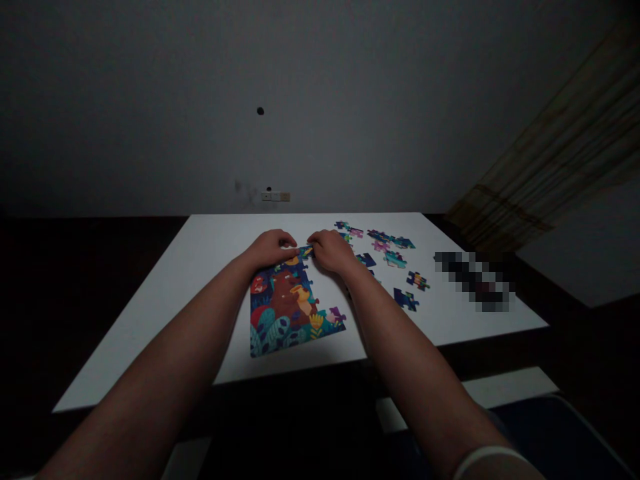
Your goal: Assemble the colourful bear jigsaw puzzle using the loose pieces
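Observation:
A partly joined jigsaw puzzle [287, 300] lies on the white table, showing a brown bear among leaves and flowers. At its upper left edge rests my left hand [270, 249], the thumb lying on the puzzle and a gap between it and the curled fingers. My right hand [334, 251] is closed at the top right corner, its fingertips pinching a small dark puzzle piece [307, 251] against the joined part. Whether that piece is fully seated I cannot tell. The right hand and forearm partly cover loose pieces behind them.
Several loose puzzle pieces [395, 259] lie spread to the right on the white table [165, 307]. A pixelated dark object [475, 280] is near the table's right edge. Behind stand a grey wall [350, 120] with sockets and a curtain [545, 140]. A dark blue seat [560, 433] is at lower right.

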A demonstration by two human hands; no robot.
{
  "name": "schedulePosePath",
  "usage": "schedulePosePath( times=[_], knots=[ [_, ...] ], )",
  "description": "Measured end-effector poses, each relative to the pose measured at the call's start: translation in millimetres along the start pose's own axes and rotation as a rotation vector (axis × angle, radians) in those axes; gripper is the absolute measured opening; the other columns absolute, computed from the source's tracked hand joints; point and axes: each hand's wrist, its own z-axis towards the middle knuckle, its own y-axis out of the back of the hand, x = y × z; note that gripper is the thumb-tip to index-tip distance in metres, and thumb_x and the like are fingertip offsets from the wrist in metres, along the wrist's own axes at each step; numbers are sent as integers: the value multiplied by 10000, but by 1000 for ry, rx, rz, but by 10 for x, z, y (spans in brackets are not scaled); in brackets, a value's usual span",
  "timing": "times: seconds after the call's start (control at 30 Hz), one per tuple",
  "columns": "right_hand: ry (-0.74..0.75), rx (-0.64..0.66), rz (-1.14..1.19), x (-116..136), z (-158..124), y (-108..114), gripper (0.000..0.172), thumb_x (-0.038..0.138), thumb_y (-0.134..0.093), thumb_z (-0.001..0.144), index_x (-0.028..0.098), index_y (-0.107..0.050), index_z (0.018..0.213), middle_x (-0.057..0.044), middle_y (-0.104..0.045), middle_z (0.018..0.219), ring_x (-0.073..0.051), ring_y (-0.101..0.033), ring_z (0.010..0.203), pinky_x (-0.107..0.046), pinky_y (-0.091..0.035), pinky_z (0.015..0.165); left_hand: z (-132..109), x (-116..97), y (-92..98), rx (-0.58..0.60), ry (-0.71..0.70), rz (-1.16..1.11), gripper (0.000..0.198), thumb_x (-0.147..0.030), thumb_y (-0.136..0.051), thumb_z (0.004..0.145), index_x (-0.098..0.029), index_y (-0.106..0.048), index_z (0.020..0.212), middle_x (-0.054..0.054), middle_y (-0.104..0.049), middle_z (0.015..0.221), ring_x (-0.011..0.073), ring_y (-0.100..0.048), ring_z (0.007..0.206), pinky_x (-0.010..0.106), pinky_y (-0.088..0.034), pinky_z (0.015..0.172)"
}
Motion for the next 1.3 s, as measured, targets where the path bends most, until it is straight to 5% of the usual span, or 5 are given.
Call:
schedulePosePath(
  times=[0.33, 0.53, 0.93, 1.1, 1.3],
  knots=[
    [36, 79, -3, 52, 12, -22, 435, 366, -670, 1281, 125, -916, 1548, -230, -828, 1714, -352, -700, 1538, -391, -480, 1339, 16, -1, 5, -1, -4, -6, 327, -532, -935, 898, -271, -976, 1091, 107, -909, 1134, 347, -844, 1093, 484, -688, 1050],
    [7, 55, 42, 103, -17, -84, 458, 517, -685, 1318, 155, -855, 1541, -217, -863, 1650, -350, -730, 1479, -388, -523, 1211, 18, 30, 2, -1, -17, -13, 273, -541, -930, 913, -307, -958, 1049, 107, -921, 1151, 357, -845, 1118, 507, -686, 1076],
    [-41, -72, -80, 109, -17, -200, 362, 281, -625, 1299, 193, -895, 1524, -226, -840, 1663, -382, -704, 1519, -498, -558, 1287, 19, 43, 21, 28, -42, 63, 304, -530, -831, 985, -282, -952, 1113, 104, -915, 1171, 333, -846, 1103, 488, -682, 1072],
    [58, -288, -14, 218, -99, -42, 414, 269, -557, 1308, 244, -903, 1533, -175, -864, 1641, -393, -692, 1563, -544, -549, 1340, 56, 62, -15, -42, -11, 66, 288, -385, -675, 1035, -297, -934, 1127, 108, -955, 1301, 347, -852, 1283, 490, -658, 1220],
    [40, -735, 121, 28, -478, 726, 464, 424, -535, 1302, 275, -875, 1582, -170, -834, 1400, -445, -767, 1491, -586, -653, 1191, 47, 81, -37, -127, 13, 22, 352, -331, -669, 1010, -248, -916, 1247, 123, -938, 1193, 352, -849, 1152, 474, -677, 1070]
  ],
)
